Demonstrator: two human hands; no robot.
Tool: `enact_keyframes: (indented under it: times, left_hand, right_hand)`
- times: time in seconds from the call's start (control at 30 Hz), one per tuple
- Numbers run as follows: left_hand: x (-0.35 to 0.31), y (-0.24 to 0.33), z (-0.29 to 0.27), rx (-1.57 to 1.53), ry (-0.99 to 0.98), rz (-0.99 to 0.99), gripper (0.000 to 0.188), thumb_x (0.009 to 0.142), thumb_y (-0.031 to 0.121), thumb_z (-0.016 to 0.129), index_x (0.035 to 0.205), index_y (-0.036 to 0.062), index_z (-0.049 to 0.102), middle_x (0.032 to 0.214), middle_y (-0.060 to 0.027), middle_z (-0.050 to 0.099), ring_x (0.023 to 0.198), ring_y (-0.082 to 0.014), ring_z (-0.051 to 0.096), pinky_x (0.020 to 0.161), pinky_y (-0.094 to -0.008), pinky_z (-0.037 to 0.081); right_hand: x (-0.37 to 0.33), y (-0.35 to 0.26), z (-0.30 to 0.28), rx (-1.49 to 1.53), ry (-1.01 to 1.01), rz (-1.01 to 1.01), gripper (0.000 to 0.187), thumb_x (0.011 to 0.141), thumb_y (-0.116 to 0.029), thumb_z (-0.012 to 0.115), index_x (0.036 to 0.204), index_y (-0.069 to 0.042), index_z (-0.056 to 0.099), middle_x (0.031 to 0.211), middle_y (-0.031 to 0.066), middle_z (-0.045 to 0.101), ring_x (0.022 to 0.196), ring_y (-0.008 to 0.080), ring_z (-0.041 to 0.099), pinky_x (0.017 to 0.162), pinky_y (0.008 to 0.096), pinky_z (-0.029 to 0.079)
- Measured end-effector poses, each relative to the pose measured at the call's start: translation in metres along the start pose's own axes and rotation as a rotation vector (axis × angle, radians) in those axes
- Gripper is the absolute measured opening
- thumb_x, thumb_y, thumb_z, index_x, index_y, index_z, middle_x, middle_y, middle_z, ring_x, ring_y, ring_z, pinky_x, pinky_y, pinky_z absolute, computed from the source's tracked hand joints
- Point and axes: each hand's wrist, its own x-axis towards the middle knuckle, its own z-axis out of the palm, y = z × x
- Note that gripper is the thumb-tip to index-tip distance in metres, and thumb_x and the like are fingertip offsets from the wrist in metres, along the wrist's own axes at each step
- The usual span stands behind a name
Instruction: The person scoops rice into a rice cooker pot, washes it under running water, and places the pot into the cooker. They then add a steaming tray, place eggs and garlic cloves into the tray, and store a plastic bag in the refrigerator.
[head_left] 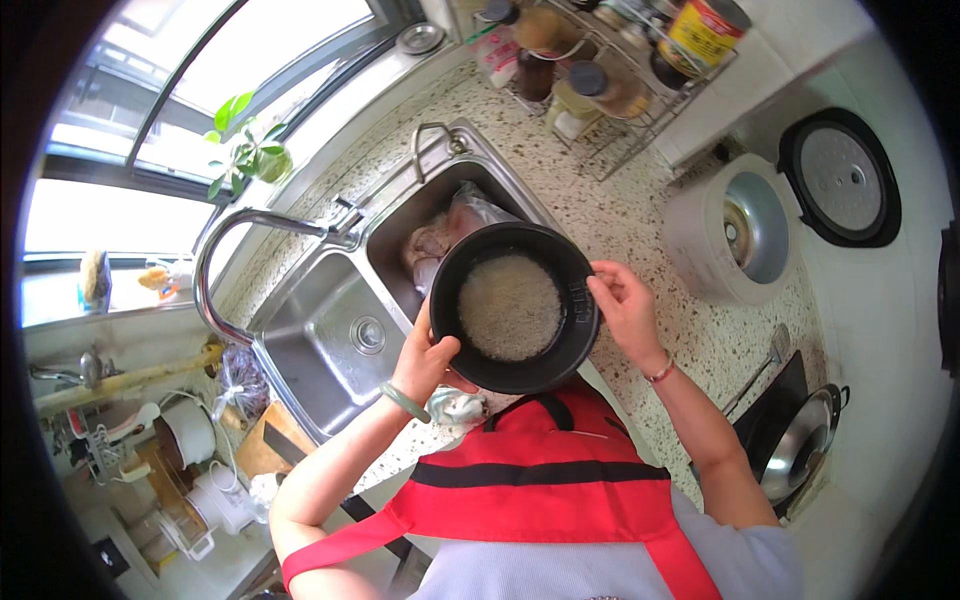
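Observation:
Between my two hands I hold a black rice cooker inner pot [455, 270] above the near edge of the sink. Pale rice [510, 308] lies in it under cloudy water. My left hand [425, 358] grips the pot's lower left side, thumb over the rim and fingers partly hidden beneath. At the right rim, my right hand [627, 308] pinches the edge between thumb and fingers. To the right stands the open rice cooker [700, 240] on the counter, its lid [845, 175] raised and no pot inside.
A double steel sink [320, 310] with a curved faucet [225, 225] is at left; plastic-wrapped food [440, 240] lies in its far basin. A wire rack [640, 125] holds jars at the back. A wok [805, 440] and spatula [775, 350] are at right, a crumpled cloth [457, 406] beside my left wrist.

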Motion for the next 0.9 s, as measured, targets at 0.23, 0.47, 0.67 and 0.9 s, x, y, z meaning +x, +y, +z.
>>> enact_keyframes:
  times: [0.23, 0.47, 0.67, 0.9]
  left_hand:
    - [0.028, -0.027, -0.056, -0.175, 0.154, 0.066, 0.076, 0.081, -0.006, 0.042, 0.150, 0.0205, 0.022, 0.119, -0.0102, 0.055, 0.082, -0.0244, 0.067, 0.046, -0.0359, 0.061]
    - [0.074, -0.018, -0.090, -0.249, 0.138, 0.138, 0.084, 0.080, -0.008, 0.039, 0.154, 0.0226, 0.014, 0.134, -0.0104, 0.049, 0.079, -0.0233, 0.067, 0.044, -0.0300, 0.059]
    - [0.101, -0.010, -0.108, -0.268, 0.146, 0.153, 0.079, 0.084, -0.004, 0.042, 0.153, 0.0224, 0.015, 0.132, -0.0081, 0.051, 0.084, -0.0216, 0.067, 0.048, -0.0310, 0.061]
    - [0.121, 0.002, -0.114, -0.267, 0.103, 0.156, 0.079, 0.084, -0.003, 0.044, 0.153, 0.0221, 0.016, 0.135, -0.0068, 0.049, 0.086, -0.0206, 0.067, 0.048, -0.0302, 0.061]
  right_hand:
    - [0.062, -0.006, 0.062, -0.050, -0.193, 0.075, 0.021, 0.097, -0.018, 0.058, 0.102, 0.001, 0.066, 0.063, -0.0007, 0.056, 0.055, 0.0038, 0.050, 0.050, 0.0222, 0.041]
    - [0.167, 0.019, 0.116, -0.444, -0.221, -0.239, 0.026, 0.096, -0.022, 0.057, 0.107, 0.000, 0.065, 0.068, 0.0125, 0.065, 0.060, 0.0205, 0.063, 0.057, 0.0333, 0.048]
    - [0.246, 0.040, 0.151, -1.058, -0.300, -0.400, 0.037, 0.092, -0.030, 0.062, 0.120, -0.005, 0.059, 0.083, 0.0196, 0.067, 0.075, 0.0370, 0.065, 0.066, 0.0438, 0.051]
    - [0.277, 0.052, 0.158, -1.167, -0.478, -0.505, 0.028, 0.093, -0.030, 0.056, 0.093, -0.002, 0.055, 0.078, 0.0190, 0.066, 0.076, 0.0385, 0.066, 0.065, 0.0468, 0.053]
